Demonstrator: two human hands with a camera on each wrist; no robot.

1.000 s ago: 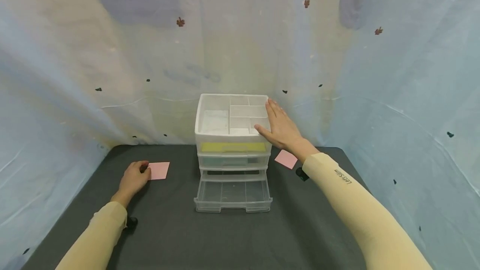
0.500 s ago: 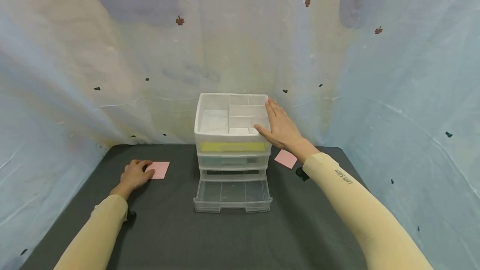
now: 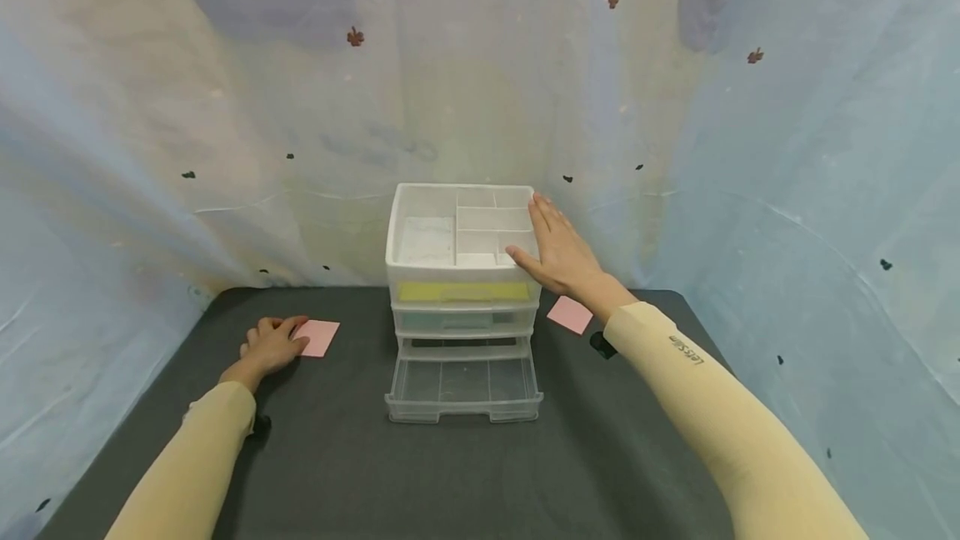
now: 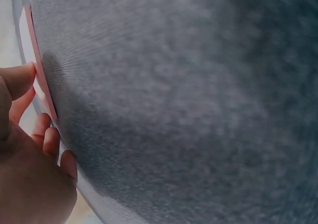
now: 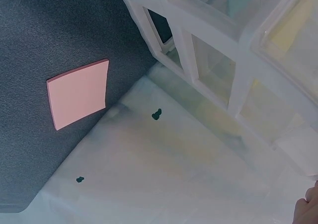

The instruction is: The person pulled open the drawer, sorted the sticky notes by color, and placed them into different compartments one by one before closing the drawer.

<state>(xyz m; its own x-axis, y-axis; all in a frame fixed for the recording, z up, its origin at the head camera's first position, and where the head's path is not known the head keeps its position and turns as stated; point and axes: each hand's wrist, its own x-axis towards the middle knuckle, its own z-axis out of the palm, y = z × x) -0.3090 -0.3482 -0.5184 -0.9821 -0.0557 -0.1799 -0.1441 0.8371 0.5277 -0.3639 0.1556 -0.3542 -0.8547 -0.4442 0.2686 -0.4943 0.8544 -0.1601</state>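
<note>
My left hand [image 3: 272, 346] is at the left end of a pink sticky note pad [image 3: 318, 337] lying on the dark table. Its thumb and index finger pinch the pad's edge, as the left wrist view shows with the thumb on the pad's side [image 4: 37, 55]. With fingers straight, my right hand [image 3: 564, 255] rests on the top right edge of a white plastic drawer organizer [image 3: 401, 227]. The organizer's bottom clear drawer [image 3: 465, 386] is pulled out toward me, and the two drawers above it are pushed in. Only a bit of the right hand [image 5: 307, 204] shows in the right wrist view.
A second pink sticky note pad [image 3: 570, 314] lies on the table [image 3: 465, 482] just right of the organizer, beside my right forearm. Yellow contents [image 3: 463, 291] show through the top drawer. A patterned pale curtain [image 3: 465, 107] hangs behind and along the sides.
My left hand has shifted slightly, its thumb and index finger coming further over the pad's left end. The right hand stays on the organizer. The head view has tilted a little.
</note>
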